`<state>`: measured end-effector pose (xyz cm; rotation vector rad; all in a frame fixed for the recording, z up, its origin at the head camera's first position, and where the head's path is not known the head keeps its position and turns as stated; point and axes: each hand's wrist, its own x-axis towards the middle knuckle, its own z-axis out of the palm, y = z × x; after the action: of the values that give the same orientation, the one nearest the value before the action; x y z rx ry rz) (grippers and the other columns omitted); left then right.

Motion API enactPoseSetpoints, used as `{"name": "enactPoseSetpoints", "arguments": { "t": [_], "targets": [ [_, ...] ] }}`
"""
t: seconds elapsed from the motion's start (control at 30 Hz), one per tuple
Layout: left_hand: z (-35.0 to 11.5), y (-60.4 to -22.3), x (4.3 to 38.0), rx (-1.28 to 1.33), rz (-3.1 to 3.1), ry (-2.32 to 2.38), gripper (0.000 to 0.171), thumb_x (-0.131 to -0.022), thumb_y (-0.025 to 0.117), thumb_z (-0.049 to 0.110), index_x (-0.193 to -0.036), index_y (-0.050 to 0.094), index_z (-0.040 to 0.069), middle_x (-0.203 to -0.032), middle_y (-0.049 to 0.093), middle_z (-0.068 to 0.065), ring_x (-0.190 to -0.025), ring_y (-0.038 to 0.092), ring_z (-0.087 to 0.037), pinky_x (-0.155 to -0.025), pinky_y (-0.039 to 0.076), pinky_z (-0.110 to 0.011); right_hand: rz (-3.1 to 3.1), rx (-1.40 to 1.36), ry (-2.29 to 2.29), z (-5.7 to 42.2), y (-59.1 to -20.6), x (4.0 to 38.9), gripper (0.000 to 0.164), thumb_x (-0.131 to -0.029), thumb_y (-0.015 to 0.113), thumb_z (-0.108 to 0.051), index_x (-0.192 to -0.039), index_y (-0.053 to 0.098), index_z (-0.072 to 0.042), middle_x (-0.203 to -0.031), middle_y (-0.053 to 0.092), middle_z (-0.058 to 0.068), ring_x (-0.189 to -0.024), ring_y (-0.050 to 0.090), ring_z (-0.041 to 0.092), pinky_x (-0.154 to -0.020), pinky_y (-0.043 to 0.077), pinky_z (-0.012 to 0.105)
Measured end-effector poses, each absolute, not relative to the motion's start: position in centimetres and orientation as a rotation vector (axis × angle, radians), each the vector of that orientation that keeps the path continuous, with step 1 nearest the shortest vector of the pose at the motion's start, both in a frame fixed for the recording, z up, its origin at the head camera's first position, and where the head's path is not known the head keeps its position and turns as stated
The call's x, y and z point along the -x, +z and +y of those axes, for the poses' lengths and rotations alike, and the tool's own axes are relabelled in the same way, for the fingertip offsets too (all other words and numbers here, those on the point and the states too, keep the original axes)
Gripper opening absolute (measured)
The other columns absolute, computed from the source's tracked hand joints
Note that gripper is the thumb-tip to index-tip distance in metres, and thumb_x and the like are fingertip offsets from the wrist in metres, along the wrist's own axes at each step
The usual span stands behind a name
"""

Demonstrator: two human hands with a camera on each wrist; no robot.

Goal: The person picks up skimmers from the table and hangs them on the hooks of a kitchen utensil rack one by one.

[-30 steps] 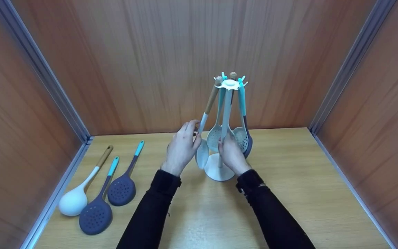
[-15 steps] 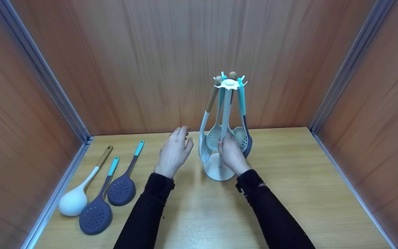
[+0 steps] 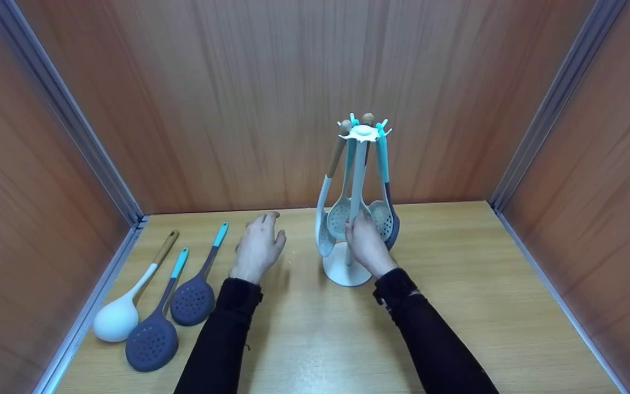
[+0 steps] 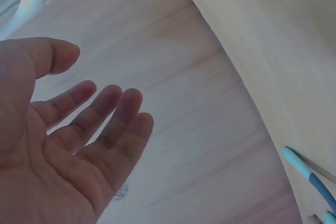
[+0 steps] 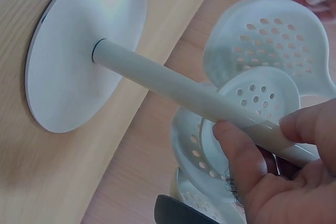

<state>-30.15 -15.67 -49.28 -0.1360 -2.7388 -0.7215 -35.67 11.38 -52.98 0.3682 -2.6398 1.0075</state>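
Observation:
My right hand (image 3: 368, 243) grips the pole of a white utensil stand (image 3: 343, 273) low down. The right wrist view shows thumb and fingers curled round the pole (image 5: 157, 83). Several utensils hang from the hooks at the top, among them a white perforated skimmer (image 5: 270, 38) and a turquoise-handled utensil (image 3: 383, 158). At the stand's left hangs a white utensil with a wooden handle (image 3: 336, 158). My left hand (image 3: 256, 249) is held above the table, left of the stand. In the left wrist view its fingers (image 4: 128, 106) are relaxed, with nothing in them.
On the left of the wooden table (image 3: 457, 295) lie a white ladle (image 3: 116, 319) with a wooden handle and two dark perforated skimmers, a nearer one (image 3: 152, 342) and a farther one (image 3: 193, 301). Wood-grain panels (image 3: 249, 98) enclose the table at the back and sides.
My left hand has let go of the wooden-handled white utensil and moved left, away from the stand. That utensil now hangs closer to the pole. The right hand keeps its grip.

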Motion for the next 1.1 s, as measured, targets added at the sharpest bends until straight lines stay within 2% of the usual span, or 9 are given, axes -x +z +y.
{"name": "enactPoseSetpoints", "arguments": {
  "t": [0.17,0.33,0.57,0.7,0.87,1.0,1.03,1.1],
  "targets": [
    [-16.7,-50.1,30.3,0.041,-2.78,-0.697,0.049,-0.116,0.07,0.021,-0.161,0.063,0.002,-0.156,0.071,-0.025,-0.141,0.071,-0.051,-0.106,0.067,-0.068,-2.632,-0.381,0.992,11.5,-53.0,35.4,0.038,-0.121,0.058,-0.011,-0.15,0.053,0.013,-0.124,0.071,0.027,-0.108,0.077,0.037,-0.087,0.068,0.049],
    [-17.4,-51.0,30.3,-0.015,-2.781,-0.672,0.048,-0.115,0.071,0.019,-0.158,0.064,-0.001,-0.154,0.071,-0.029,-0.138,0.071,-0.055,-0.104,0.066,-0.07,-2.694,-0.356,1.043,11.0,-51.0,33.8,0.043,-0.122,0.057,-0.007,-0.156,0.049,0.016,-0.138,0.068,0.034,-0.124,0.077,0.044,-0.102,0.068,0.056],
    [-19.0,-51.9,30.5,-0.058,-2.777,-0.663,0.049,-0.113,0.071,0.016,-0.155,0.064,-0.008,-0.152,0.068,-0.037,-0.138,0.068,-0.059,-0.114,0.062,-0.068,-2.674,-0.388,1.031,11.3,-52.0,34.7,0.035,-0.12,0.058,-0.006,-0.149,0.054,0.013,-0.133,0.07,0.031,-0.117,0.078,0.042,-0.096,0.069,0.055],
    [-19.7,-52.3,30.4,-0.085,-2.778,-0.65,0.049,-0.112,0.071,0.014,-0.153,0.063,-0.012,-0.15,0.067,-0.04,-0.137,0.067,-0.061,-0.119,0.057,-0.068,-2.724,-0.332,1.096,10.8,-50.4,33.3,0.036,-0.122,0.056,-0.007,-0.152,0.054,0.012,-0.138,0.069,0.032,-0.125,0.077,0.044,-0.105,0.068,0.058],
    [-20.7,-53.0,30.3,-0.151,-2.778,-0.646,0.051,-0.11,0.071,0.018,-0.152,0.063,-0.011,-0.15,0.065,-0.04,-0.133,0.067,-0.062,-0.113,0.06,-0.071,-2.759,-0.295,1.069,10.6,-50.1,33.1,0.034,-0.124,0.054,-0.009,-0.153,0.054,0.01,-0.137,0.069,0.029,-0.124,0.077,0.039,-0.104,0.068,0.055],
    [-21.4,-53.4,30.3,-0.238,-2.821,-0.657,0.054,-0.112,0.069,0.02,-0.157,0.06,-0.01,-0.156,0.061,-0.04,-0.138,0.063,-0.065,-0.11,0.06,-0.076,-2.754,-0.301,1.089,10.7,-50.0,33.0,0.037,-0.124,0.054,-0.01,-0.155,0.052,0.009,-0.141,0.069,0.03,-0.129,0.077,0.041,-0.107,0.067,0.056],
    [-21.4,-53.0,30.1,-0.266,-2.85,-0.672,0.055,-0.114,0.068,0.019,-0.159,0.057,-0.01,-0.16,0.059,-0.041,-0.142,0.061,-0.066,-0.113,0.058,-0.078,-2.747,-0.308,1.097,10.7,-50.0,33.0,0.038,-0.124,0.055,-0.01,-0.157,0.052,0.01,-0.142,0.069,0.031,-0.131,0.077,0.042,-0.109,0.067,0.057],
    [-21.8,-53.1,30.1,-0.29,-2.883,-0.661,0.057,-0.115,0.066,0.02,-0.161,0.055,-0.01,-0.162,0.057,-0.042,-0.144,0.059,-0.067,-0.114,0.056,-0.08,-2.72,-0.326,1.093,10.9,-50.4,33.4,0.038,-0.123,0.056,-0.009,-0.155,0.052,0.01,-0.139,0.07,0.03,-0.128,0.078,0.042,-0.105,0.068,0.057]
  ]
}}
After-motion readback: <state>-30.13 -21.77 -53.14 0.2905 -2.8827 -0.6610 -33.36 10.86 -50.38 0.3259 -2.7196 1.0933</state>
